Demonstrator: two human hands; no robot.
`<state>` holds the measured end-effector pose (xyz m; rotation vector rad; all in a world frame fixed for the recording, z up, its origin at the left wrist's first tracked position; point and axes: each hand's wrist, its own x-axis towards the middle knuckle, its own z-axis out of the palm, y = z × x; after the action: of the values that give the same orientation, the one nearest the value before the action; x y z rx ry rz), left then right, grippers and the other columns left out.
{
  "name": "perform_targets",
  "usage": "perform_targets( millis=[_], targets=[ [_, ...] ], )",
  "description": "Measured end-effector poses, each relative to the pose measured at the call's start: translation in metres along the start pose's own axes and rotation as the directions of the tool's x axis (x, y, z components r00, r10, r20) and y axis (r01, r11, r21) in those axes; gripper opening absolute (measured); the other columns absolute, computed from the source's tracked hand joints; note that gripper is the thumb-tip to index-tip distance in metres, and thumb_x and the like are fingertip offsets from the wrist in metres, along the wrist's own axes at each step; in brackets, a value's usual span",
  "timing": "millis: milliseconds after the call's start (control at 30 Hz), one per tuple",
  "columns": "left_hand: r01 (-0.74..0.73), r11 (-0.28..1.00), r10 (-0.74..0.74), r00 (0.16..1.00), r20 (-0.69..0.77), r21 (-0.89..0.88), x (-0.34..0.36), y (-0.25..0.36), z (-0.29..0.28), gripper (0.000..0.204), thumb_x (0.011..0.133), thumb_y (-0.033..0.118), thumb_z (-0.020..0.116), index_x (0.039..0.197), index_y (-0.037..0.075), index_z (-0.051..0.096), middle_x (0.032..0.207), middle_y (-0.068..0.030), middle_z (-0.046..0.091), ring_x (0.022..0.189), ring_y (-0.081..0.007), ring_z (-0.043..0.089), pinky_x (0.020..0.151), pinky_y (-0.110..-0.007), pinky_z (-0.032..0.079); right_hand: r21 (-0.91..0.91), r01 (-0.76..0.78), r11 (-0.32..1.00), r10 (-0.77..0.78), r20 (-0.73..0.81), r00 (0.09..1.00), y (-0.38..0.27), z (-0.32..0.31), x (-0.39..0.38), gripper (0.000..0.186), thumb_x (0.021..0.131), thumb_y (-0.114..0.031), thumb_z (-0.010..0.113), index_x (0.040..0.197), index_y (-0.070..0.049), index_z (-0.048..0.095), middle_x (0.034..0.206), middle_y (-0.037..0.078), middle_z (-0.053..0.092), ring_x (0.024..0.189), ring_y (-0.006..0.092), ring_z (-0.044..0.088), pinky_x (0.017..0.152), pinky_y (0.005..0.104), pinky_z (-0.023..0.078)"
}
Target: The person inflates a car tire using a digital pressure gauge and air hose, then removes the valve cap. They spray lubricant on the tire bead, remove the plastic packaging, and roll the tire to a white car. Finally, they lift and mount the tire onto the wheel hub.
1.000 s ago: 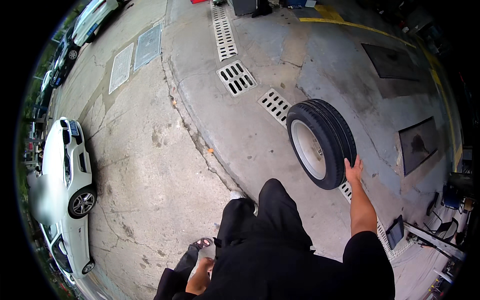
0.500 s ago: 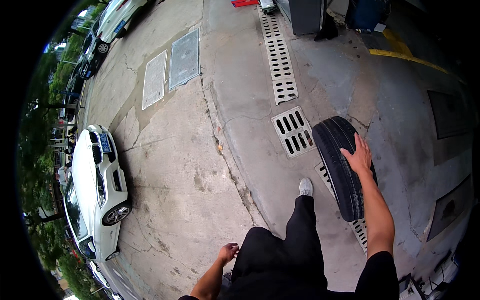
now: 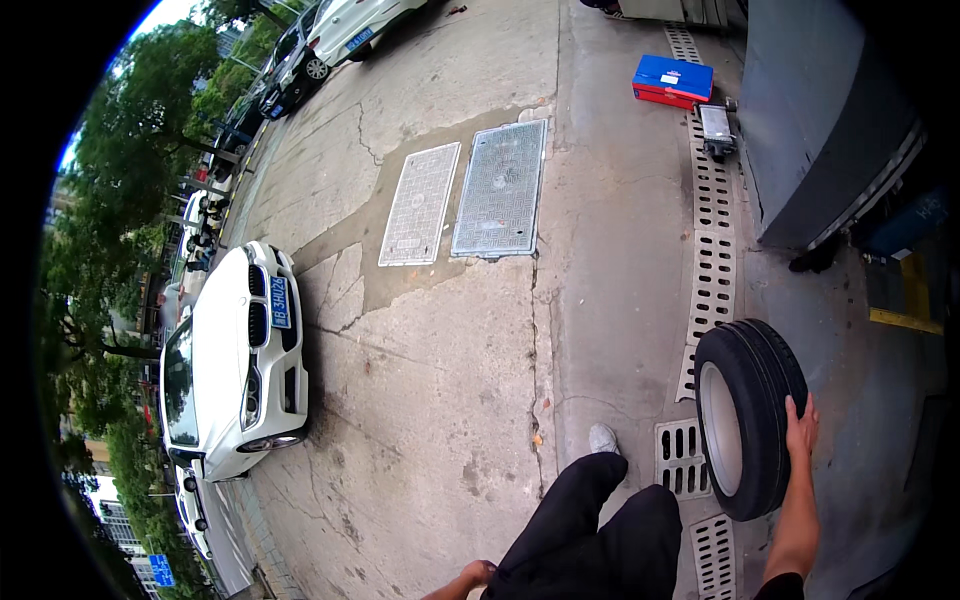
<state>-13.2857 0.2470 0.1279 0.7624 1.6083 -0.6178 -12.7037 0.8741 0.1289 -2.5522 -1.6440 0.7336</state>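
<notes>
A black car tyre (image 3: 763, 415) with a pale centre (image 3: 721, 428) stands on its tread at the right, leaning slightly. My right hand (image 3: 802, 428) lies against the tread on its right side, fingers stretched along the rubber rather than wrapped round it. Low in the view, my left hand (image 3: 479, 573) hangs beside my black trousers (image 3: 590, 520), its fingers loosely bent and only partly showing. I see nothing in it. One light shoe (image 3: 604, 438) shows ahead of my legs, left of the tyre.
Slotted drain covers (image 3: 712, 280) run ahead beside the tyre. Farther on are a blue-and-red box (image 3: 673, 82), a metal device (image 3: 716, 130) and a grey pillar (image 3: 800, 130). A white car (image 3: 225, 360) is parked left; two access covers (image 3: 500, 190) lie flush in the concrete.
The tyre has rolled forward along the drain, my right hand moving with it. My view has swung so the scene shifts right, bringing the blue-and-red box fully into sight.
</notes>
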Motion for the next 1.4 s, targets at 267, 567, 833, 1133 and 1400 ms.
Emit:
perform_targets(
  millis=[267,567,833,1133,1400],
  targets=[
    [-0.406,0.427,0.021,0.898,-0.440,-0.808,0.018,0.251,-0.514,0.044,0.108,0.029,0.060,0.142,0.001,0.058,0.118,-0.0130,0.074,0.103,-0.0210,0.073,0.085,-0.033,0.059,0.253,0.024,0.967,-0.039,0.051,0.998,-0.099,0.027,0.080,0.090,0.098,-0.044,0.069,0.166,-0.007,0.023,0.167,0.025,0.030,0.153,0.0431,0.031,0.126,0.0500,0.028],
    [-0.132,0.820,-0.028,0.963,-0.270,-0.557,0.075,0.221,-0.677,0.047,0.099,0.036,0.067,0.131,0.001,0.069,0.119,-0.0148,0.076,0.103,-0.0225,0.074,0.088,-0.036,0.059,0.000,0.093,0.996,-0.091,0.204,0.975,-0.563,0.001,0.351,0.092,0.093,-0.061,0.066,0.163,-0.011,0.033,0.161,0.020,0.042,0.145,0.0413,0.042,0.121,0.0514,0.035],
    [0.157,0.797,-0.236,0.970,-0.061,-0.583,0.103,0.198,-0.882,0.042,0.094,0.040,0.068,0.123,0.010,0.076,0.121,-0.0127,0.076,0.109,-0.0234,0.071,0.097,-0.038,0.054,0.139,0.015,0.990,-0.043,0.199,0.979,-0.674,0.022,0.432,0.077,0.102,-0.050,0.059,0.160,-0.004,0.036,0.155,0.027,0.048,0.144,0.0433,0.046,0.120,0.0471,0.036],
    [-0.336,0.796,0.032,0.854,-0.520,-0.503,0.211,0.326,-1.377,0.049,0.098,0.038,0.067,0.133,0.004,0.068,0.111,-0.0191,0.077,0.099,-0.0284,0.076,0.091,-0.038,0.058,0.114,0.221,0.969,-0.224,0.013,0.975,-1.027,0.034,0.637,0.082,0.098,-0.043,0.068,0.163,-0.009,0.032,0.162,0.020,0.041,0.149,0.0404,0.039,0.123,0.0490,0.033],
    [-0.586,0.319,-0.063,0.771,-0.634,-0.745,0.261,0.440,-1.788,0.049,0.103,0.029,0.065,0.142,-0.001,0.059,0.114,-0.0125,0.075,0.097,-0.0197,0.073,0.079,-0.032,0.058,-0.058,0.105,0.993,-0.111,-0.106,0.988,-1.246,0.062,0.747,0.095,0.091,-0.045,0.075,0.165,-0.010,0.027,0.168,0.020,0.031,0.153,0.0403,0.033,0.124,0.0508,0.031]
  ],
)
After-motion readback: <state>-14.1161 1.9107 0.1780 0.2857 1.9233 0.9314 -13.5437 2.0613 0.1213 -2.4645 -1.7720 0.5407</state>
